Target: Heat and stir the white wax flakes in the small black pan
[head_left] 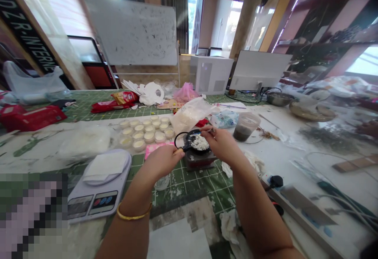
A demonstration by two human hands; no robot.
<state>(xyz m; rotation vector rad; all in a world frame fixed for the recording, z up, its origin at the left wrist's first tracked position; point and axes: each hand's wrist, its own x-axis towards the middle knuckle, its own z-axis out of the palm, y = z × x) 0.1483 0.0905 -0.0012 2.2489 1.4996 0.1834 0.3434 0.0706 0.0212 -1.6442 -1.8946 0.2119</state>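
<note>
A small black pan [193, 151] sits on a dark square heater [201, 160], with white crumbly flakes [200, 142] heaped inside. My left hand [168, 157] is closed round the pan's handle at its left side. At the far right rim of the pan, my right hand [217, 140] is closed in a pinch above the flakes. What its fingers hold is too small and hidden to name. Behind and left of the pan stand several small clear cups [150, 136] filled with pale cream-coloured stuff. A clear glass [162, 181] stands below my left hand.
To the left is a white kitchen scale [115, 184] with folded white paper on it. A plastic bag of white material [191, 114] lies behind the pan. A cup of dark liquid [245, 127] stands at its right. A power strip [298, 207] and cables run along the right.
</note>
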